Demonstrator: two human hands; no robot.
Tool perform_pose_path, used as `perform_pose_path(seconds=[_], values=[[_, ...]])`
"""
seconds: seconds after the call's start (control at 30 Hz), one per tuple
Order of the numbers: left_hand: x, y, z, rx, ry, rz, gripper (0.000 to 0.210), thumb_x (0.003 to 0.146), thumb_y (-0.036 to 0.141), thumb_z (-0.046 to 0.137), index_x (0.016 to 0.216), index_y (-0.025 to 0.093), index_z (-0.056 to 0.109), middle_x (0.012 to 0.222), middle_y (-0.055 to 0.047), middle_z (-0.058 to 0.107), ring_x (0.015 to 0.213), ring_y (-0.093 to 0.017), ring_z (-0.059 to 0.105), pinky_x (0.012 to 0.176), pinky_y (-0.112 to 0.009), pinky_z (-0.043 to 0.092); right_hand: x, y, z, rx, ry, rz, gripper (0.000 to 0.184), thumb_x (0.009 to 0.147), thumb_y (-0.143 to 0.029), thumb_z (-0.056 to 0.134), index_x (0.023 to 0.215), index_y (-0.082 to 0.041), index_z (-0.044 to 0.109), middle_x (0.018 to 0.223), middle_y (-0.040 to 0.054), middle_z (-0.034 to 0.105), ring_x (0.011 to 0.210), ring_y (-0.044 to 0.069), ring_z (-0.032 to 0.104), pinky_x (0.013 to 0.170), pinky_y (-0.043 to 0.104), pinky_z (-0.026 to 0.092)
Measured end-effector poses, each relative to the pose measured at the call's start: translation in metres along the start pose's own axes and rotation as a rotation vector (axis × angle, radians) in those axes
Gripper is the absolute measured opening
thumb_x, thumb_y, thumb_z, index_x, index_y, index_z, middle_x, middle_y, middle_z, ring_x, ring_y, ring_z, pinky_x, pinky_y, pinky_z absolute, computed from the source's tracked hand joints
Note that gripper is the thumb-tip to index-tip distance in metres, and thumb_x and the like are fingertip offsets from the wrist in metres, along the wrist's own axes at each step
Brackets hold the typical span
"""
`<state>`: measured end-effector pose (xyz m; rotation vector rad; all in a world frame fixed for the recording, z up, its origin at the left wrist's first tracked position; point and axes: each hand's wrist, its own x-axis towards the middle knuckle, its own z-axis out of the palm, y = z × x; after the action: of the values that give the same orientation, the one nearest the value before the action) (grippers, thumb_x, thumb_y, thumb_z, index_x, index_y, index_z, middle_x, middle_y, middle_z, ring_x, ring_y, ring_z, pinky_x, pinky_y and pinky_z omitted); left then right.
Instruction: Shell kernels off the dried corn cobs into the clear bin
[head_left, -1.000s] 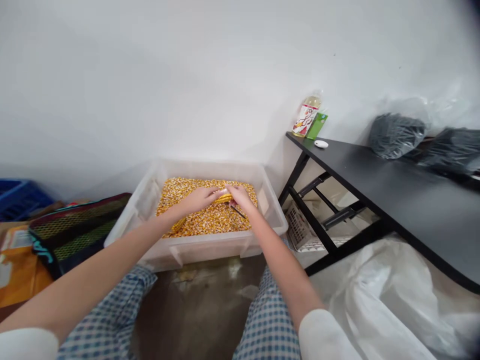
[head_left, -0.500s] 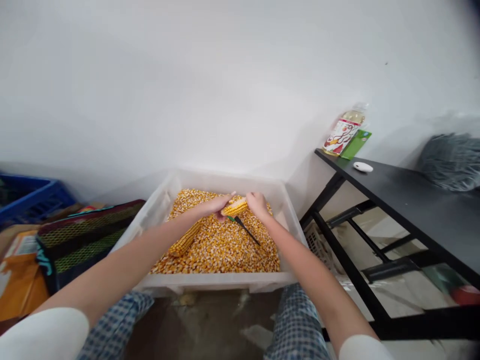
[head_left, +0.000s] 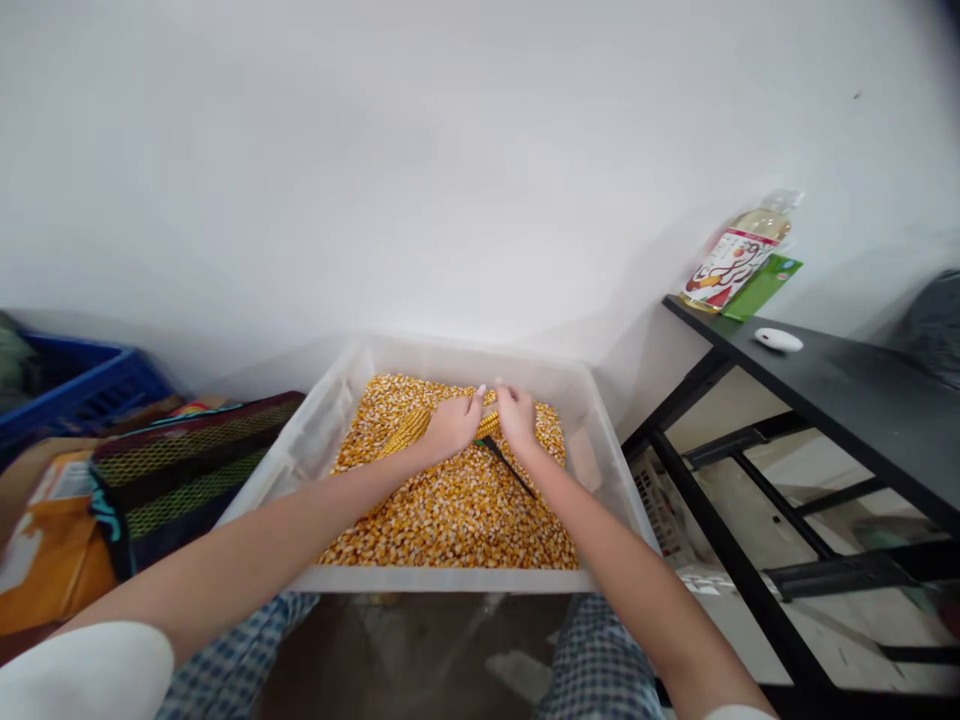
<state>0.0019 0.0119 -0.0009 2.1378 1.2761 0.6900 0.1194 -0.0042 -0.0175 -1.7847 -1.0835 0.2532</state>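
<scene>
My left hand (head_left: 452, 427) and my right hand (head_left: 516, 414) are close together over a white plastic bin (head_left: 465, 579) of loose corn kernels (head_left: 457, 520). Both are closed round one ear of corn (head_left: 489, 424), with part of its yellow rows showing between them. Much of that ear is hidden by the fingers. A second ear of corn (head_left: 407, 430) lies on the kernels beside my left hand. Below the held ear, a thin tool with a black shaft (head_left: 511, 468) and a bit of green rests on the kernels; its upper end is partly covered.
On the right stands a black table (head_left: 862, 385) with a bottle (head_left: 739, 262), a green packet (head_left: 761, 290) and a white oval object (head_left: 778, 340). A blue crate (head_left: 97, 390), a mesh bag (head_left: 202, 470) and an orange package (head_left: 56, 545) are at left. A wall rises behind the bin.
My left hand has shifted from the ear's end to over it, nearer my right hand, hiding more of the ear. The camera view has turned slightly left.
</scene>
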Motion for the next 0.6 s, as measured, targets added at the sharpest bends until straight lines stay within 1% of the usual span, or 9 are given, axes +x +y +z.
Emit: perform_pose_path(seconds=[0.13, 0.2, 0.27, 0.33, 0.4, 0.43, 0.47, 0.53, 0.6], values=[[0.005, -0.002, 0.013, -0.435, -0.084, -0.275, 0.046, 0.088, 0.04, 0.025, 0.055, 0.018, 0.048, 0.051, -0.003, 0.051, 0.05, -0.016, 0.05, 0.053, -0.026, 0.037, -0.007, -0.014, -0.01, -0.123, 0.101, -0.078, 0.038, 0.079, -0.032, 0.034, 0.05, -0.017, 0.053, 0.046, -0.0007, 0.046, 0.047, 0.011, 0.035, 0.048, 0.024, 0.022], [0.009, -0.007, 0.018, -0.677, -0.184, -0.372, 0.043, 0.087, 0.037, 0.025, 0.055, 0.017, 0.047, 0.048, -0.002, 0.049, 0.046, -0.015, 0.047, 0.049, -0.026, 0.036, -0.013, -0.02, -0.014, -0.157, 0.098, -0.192, 0.04, 0.081, -0.032, 0.033, 0.052, -0.016, 0.053, 0.047, 0.0002, 0.049, 0.048, 0.011, 0.036, 0.05, 0.024, 0.022], [0.013, -0.014, 0.018, -0.851, -0.331, -0.44, 0.045, 0.087, 0.038, 0.023, 0.056, 0.017, 0.048, 0.047, -0.002, 0.05, 0.043, -0.014, 0.045, 0.047, -0.025, 0.036, -0.018, -0.024, -0.015, -0.182, 0.063, -0.288, 0.043, 0.084, -0.034, 0.031, 0.052, -0.016, 0.054, 0.048, 0.0011, 0.051, 0.048, 0.011, 0.038, 0.051, 0.025, 0.023], [0.016, -0.02, 0.013, -0.885, -0.459, -0.474, 0.05, 0.086, 0.042, 0.022, 0.056, 0.016, 0.051, 0.045, -0.002, 0.05, 0.04, -0.014, 0.043, 0.045, -0.025, 0.035, -0.021, -0.026, -0.015, -0.197, 0.022, -0.312, 0.045, 0.085, -0.034, 0.03, 0.053, -0.016, 0.056, 0.05, 0.002, 0.054, 0.049, 0.011, 0.041, 0.052, 0.024, 0.024], [0.017, -0.021, 0.003, -0.814, -0.518, -0.445, 0.056, 0.086, 0.046, 0.018, 0.055, 0.015, 0.053, 0.046, -0.004, 0.052, 0.04, -0.014, 0.043, 0.044, -0.025, 0.034, -0.02, -0.025, -0.014, -0.201, 0.002, -0.257, 0.047, 0.086, -0.036, 0.029, 0.055, -0.016, 0.058, 0.052, 0.0032, 0.057, 0.05, 0.012, 0.045, 0.053, 0.024, 0.027], [0.017, -0.019, -0.001, -0.764, -0.518, -0.397, 0.059, 0.086, 0.047, 0.016, 0.055, 0.015, 0.055, 0.048, -0.006, 0.055, 0.041, -0.014, 0.044, 0.045, -0.025, 0.034, -0.018, -0.023, -0.013, -0.196, 0.003, -0.209, 0.048, 0.086, -0.037, 0.029, 0.056, -0.016, 0.059, 0.053, 0.004, 0.058, 0.051, 0.013, 0.047, 0.053, 0.024, 0.028], [0.015, -0.016, -0.006, -0.701, -0.458, -0.331, 0.059, 0.086, 0.046, 0.015, 0.055, 0.014, 0.055, 0.051, -0.007, 0.057, 0.044, -0.015, 0.047, 0.046, -0.025, 0.035, -0.016, -0.022, -0.013, -0.187, 0.011, -0.153, 0.049, 0.086, -0.038, 0.028, 0.057, -0.016, 0.06, 0.055, 0.0049, 0.06, 0.053, 0.014, 0.049, 0.054, 0.024, 0.029], [0.009, -0.008, -0.009, -0.525, -0.284, -0.153, 0.055, 0.086, 0.045, 0.021, 0.057, 0.015, 0.056, 0.059, -0.007, 0.061, 0.055, -0.017, 0.053, 0.054, -0.025, 0.038, -0.012, -0.019, -0.012, -0.166, 0.033, -0.046, 0.051, 0.087, -0.039, 0.026, 0.06, -0.015, 0.062, 0.058, 0.0069, 0.063, 0.055, 0.015, 0.052, 0.055, 0.024, 0.031], [0.002, 0.0, -0.006, -0.326, -0.132, 0.0, 0.049, 0.084, 0.049, 0.03, 0.061, 0.016, 0.058, 0.067, -0.008, 0.064, 0.069, -0.02, 0.057, 0.064, -0.026, 0.04, -0.011, -0.018, -0.011, -0.157, 0.052, 0.027, 0.054, 0.088, -0.039, 0.023, 0.06, -0.015, 0.063, 0.061, 0.0087, 0.064, 0.057, 0.016, 0.054, 0.055, 0.024, 0.032]])
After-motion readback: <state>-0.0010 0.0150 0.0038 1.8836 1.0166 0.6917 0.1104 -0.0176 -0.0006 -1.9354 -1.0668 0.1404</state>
